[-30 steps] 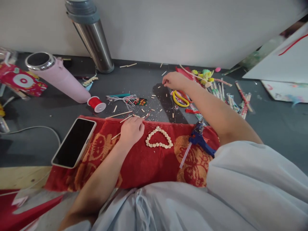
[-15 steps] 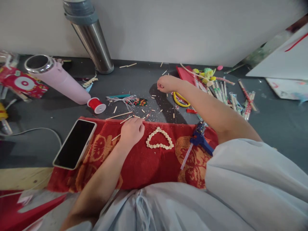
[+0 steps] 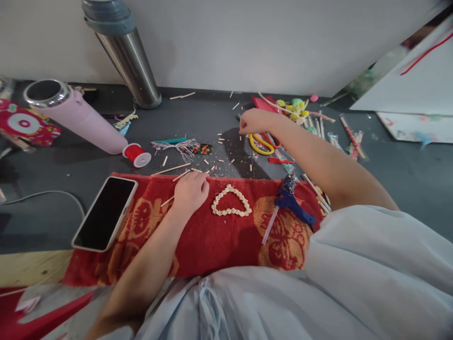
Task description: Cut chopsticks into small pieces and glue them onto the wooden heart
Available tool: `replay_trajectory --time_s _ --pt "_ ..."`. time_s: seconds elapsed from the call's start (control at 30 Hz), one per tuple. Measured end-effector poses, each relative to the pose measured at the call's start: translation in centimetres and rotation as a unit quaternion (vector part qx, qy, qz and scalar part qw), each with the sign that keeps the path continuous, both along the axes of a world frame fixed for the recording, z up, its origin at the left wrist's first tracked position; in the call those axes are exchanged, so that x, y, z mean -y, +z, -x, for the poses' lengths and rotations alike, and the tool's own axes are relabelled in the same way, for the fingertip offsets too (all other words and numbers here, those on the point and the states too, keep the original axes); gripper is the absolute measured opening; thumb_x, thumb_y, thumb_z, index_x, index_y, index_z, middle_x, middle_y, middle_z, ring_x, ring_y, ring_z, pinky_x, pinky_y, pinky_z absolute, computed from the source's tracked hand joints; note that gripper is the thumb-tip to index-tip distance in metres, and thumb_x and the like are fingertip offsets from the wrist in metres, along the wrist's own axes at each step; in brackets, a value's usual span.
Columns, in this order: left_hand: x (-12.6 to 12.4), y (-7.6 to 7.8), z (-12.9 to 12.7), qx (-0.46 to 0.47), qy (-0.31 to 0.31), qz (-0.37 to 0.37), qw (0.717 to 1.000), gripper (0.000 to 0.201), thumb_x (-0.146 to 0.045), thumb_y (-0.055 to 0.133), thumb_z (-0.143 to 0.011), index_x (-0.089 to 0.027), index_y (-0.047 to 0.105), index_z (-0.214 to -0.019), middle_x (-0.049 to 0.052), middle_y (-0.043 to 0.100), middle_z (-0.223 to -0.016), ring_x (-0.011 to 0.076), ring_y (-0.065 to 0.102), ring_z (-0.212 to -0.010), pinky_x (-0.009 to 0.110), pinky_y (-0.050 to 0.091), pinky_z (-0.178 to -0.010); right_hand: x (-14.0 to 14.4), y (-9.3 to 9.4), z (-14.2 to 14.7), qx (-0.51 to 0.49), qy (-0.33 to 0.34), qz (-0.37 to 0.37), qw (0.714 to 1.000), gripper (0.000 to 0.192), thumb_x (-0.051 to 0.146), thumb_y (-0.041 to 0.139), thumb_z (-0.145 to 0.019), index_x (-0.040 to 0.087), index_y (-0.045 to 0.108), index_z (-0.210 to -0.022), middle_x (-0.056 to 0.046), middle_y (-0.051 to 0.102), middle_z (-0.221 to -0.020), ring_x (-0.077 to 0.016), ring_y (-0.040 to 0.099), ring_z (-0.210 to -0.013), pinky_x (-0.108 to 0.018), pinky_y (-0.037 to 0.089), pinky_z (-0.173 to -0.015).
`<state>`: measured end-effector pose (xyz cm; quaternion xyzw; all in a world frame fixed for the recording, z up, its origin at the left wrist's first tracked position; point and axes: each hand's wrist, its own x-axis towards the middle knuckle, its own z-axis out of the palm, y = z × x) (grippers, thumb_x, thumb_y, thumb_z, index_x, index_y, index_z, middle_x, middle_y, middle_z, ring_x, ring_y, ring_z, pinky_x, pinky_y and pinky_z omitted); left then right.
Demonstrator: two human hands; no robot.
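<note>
My left hand (image 3: 191, 191) rests at the far edge of the red towel (image 3: 212, 250), its fingers curled; whatever lies under them is hidden. Thin wooden sticks (image 3: 171, 169) lie around its fingertips. Farther out, over the dark table, my right hand (image 3: 253, 122) is closed with its fingertips pointing down, and I cannot make out what it holds. Just beside it lies a tool with yellow loop handles (image 3: 261, 145). Small cut stick pieces (image 3: 220, 137) are scattered between the hands. A heart-shaped outline of pale little pieces (image 3: 231, 211) lies on the towel.
A blue glue gun (image 3: 292, 205) with a clear glue stick lies on the towel's right. Leftward are a phone (image 3: 106, 212), a red thread spool (image 3: 136, 155), a pink tumbler (image 3: 88, 120) and a steel flask (image 3: 129, 63). Wrapped sticks (image 3: 350, 137) lie right.
My right hand has moved a little to the right, closer to the yellow-handled tool. My left hand stays in place on the towel. The whole view has shifted slightly.
</note>
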<state>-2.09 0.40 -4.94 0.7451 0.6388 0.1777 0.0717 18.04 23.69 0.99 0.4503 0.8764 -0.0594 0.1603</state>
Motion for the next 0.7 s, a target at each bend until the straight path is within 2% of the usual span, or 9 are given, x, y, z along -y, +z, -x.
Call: replay_trajectory --time_s 0.07,0.17,0.3,0.47,0.7 --pt "0.0 0.0 0.0 -0.006 -0.001 0.0 1.0 0.027 -0.013 0.046 -0.086 -0.018 0.07 -0.097 0.007 0.073 -0.094 0.0215 0.068 -0.089 0.034 0.054 -0.082 0.5 -0.1 -0.5 0.039 -0.001 0.005 0.999 0.028 0.032 0.062 -0.084 0.013 0.077 -0.097 -0.013 0.074 -0.087 -0.0236 0.067 -0.08 -0.035 0.047 -0.073" --pt "0.0 -0.1 -0.1 -0.005 -0.003 -0.004 1.0 0.028 -0.013 0.045 -0.086 -0.017 0.07 -0.097 0.007 0.073 -0.094 0.0219 0.067 -0.089 0.034 0.054 -0.083 1.3 -0.5 -0.6 0.043 -0.004 -0.003 0.999 0.033 0.037 0.061 -0.085 0.014 0.077 -0.101 -0.014 0.075 -0.094 -0.0256 0.068 -0.087 -0.036 0.048 -0.075" --pt "0.0 -0.1 -0.1 0.005 -0.003 -0.01 1.0 0.027 -0.013 0.046 -0.085 -0.018 0.069 -0.096 0.007 0.073 -0.094 0.0212 0.068 -0.089 0.035 0.055 -0.083 1.8 -1.2 -0.1 0.046 -0.005 -0.014 0.999 0.03 0.029 0.061 -0.083 0.014 0.077 -0.103 -0.013 0.076 -0.096 -0.0244 0.069 -0.089 -0.034 0.049 -0.077" --pt "0.0 0.5 -0.2 0.0 -0.003 0.024 1.0 0.028 -0.013 0.045 -0.086 -0.015 0.07 -0.1 0.009 0.073 -0.097 0.0237 0.068 -0.093 0.036 0.054 -0.086 1.4 -1.6 0.7 0.055 0.025 -0.028 0.998 0.027 0.026 0.062 -0.077 0.014 0.078 -0.095 -0.013 0.076 -0.09 -0.0242 0.068 -0.085 -0.033 0.049 -0.072" --pt "0.1 0.9 -0.2 -0.014 -0.004 0.037 0.999 0.027 -0.012 0.046 -0.087 -0.015 0.07 -0.099 0.008 0.073 -0.097 0.0233 0.067 -0.094 0.034 0.053 -0.084 1.6 -1.8 3.1 -0.029 0.08 -0.04 0.996 0.028 0.025 0.054 -0.081 0.015 0.075 -0.097 -0.011 0.075 -0.093 -0.0218 0.069 -0.087 -0.03 0.048 -0.075"
